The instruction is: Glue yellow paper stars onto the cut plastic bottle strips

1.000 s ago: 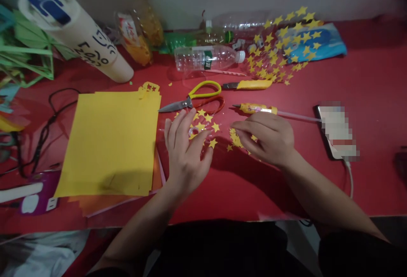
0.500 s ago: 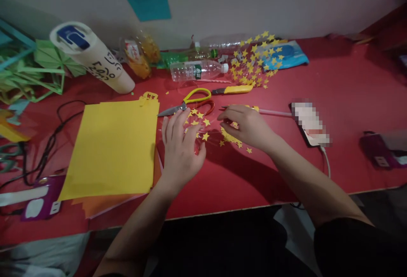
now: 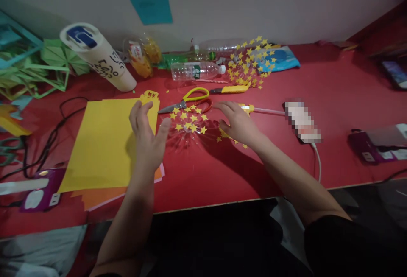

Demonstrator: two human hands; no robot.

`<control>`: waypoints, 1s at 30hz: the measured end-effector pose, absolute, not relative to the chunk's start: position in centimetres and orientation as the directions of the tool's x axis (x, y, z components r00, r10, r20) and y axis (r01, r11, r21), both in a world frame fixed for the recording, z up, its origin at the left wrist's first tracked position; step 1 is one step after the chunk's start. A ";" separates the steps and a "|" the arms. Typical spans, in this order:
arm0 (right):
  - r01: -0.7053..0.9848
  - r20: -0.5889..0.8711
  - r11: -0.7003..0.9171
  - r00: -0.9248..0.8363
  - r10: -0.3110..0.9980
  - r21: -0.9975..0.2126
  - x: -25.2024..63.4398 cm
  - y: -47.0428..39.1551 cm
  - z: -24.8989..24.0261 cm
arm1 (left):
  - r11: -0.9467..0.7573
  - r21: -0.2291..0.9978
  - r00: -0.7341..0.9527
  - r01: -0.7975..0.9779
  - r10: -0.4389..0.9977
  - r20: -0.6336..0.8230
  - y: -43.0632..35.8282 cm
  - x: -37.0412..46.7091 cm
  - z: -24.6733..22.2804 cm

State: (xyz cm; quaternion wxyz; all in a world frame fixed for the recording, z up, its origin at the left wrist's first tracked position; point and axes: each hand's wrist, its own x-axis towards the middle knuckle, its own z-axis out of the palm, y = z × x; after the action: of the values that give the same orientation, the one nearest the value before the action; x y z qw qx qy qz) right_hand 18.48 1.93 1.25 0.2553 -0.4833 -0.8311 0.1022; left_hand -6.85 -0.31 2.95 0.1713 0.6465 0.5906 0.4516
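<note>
Between my two hands stands a clear plastic piece cut into thin strips (image 3: 190, 139), with yellow paper stars (image 3: 193, 118) on its tips. My left hand (image 3: 146, 135) is raised over the right edge of the yellow paper sheets (image 3: 104, 141), fingers apart and holding nothing. To the right of the strips, my right hand (image 3: 237, 120) hovers with fingers spread and nothing visible in them. Loose yellow stars (image 3: 222, 133) lie partly hidden under it. Behind the hands are scissors (image 3: 187, 99) with yellow and red handles and a yellow utility knife (image 3: 233, 89).
A second star-tipped clear piece (image 3: 249, 65) stands at the back beside a clear bottle (image 3: 197, 71). A white tumbler (image 3: 101, 56) rises behind the paper. On the right, a phone (image 3: 302, 122) lies with a cable, near a hot glue gun-like yellow tool (image 3: 246, 108).
My left hand has moved left, off the star-tipped strips, uncovering them. My right hand stays near the loose stars with its fingers a little more spread. The view has shifted slightly.
</note>
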 end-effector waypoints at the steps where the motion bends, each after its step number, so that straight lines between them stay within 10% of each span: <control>1: 0.750 0.285 0.503 -0.416 0.863 -0.430 18.3 2.0 1.1 | -0.213 0.781 -0.114 0.587 0.933 0.340 0.0 -7.2 2.3; 11: 0.722 0.115 0.444 -0.458 0.882 -0.531 17.4 0.7 0.6 | -0.022 0.958 -0.076 0.287 0.996 0.046 1.8 -6.0 -0.6; 30: 0.660 0.060 0.499 -0.569 0.820 -0.561 15.7 -1.5 1.0 | -0.086 0.984 -0.048 0.156 0.994 0.094 5.1 -5.2 0.7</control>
State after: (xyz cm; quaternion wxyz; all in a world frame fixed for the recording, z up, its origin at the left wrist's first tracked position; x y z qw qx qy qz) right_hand 15.73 -1.46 1.00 0.1618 -0.4351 -0.8506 0.2469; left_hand -5.18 5.12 0.69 0.4230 0.5453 0.5275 0.4955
